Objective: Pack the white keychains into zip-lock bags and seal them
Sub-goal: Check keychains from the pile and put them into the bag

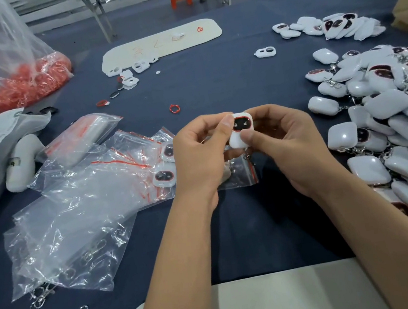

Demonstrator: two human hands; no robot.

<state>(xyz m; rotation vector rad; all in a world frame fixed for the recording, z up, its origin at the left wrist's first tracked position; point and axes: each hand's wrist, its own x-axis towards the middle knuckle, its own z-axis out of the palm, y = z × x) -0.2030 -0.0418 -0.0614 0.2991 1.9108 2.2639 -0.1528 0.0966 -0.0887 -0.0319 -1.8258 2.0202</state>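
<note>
Keychain (241, 131) upright, pinched between our left hand (197, 152) and right hand (282, 144); open bag (239, 173) lies directly beneath on bench (214, 83).

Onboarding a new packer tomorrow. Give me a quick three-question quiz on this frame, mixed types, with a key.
1. True or false: both hands hold the same white plastic keychain with the red-rimmed dark window.
2. Multiple choice: the big heap of loose white keychains lies (A) to the person's left, (B) to the person's right, (C) in the person's lap.
3. Fill in: the clear zip-lock bags have a ____ seal strip.

Key:
1. True. The left hand and right hand both pinch it above the dark blue table cloth.
2. B.
3. Red.
</note>
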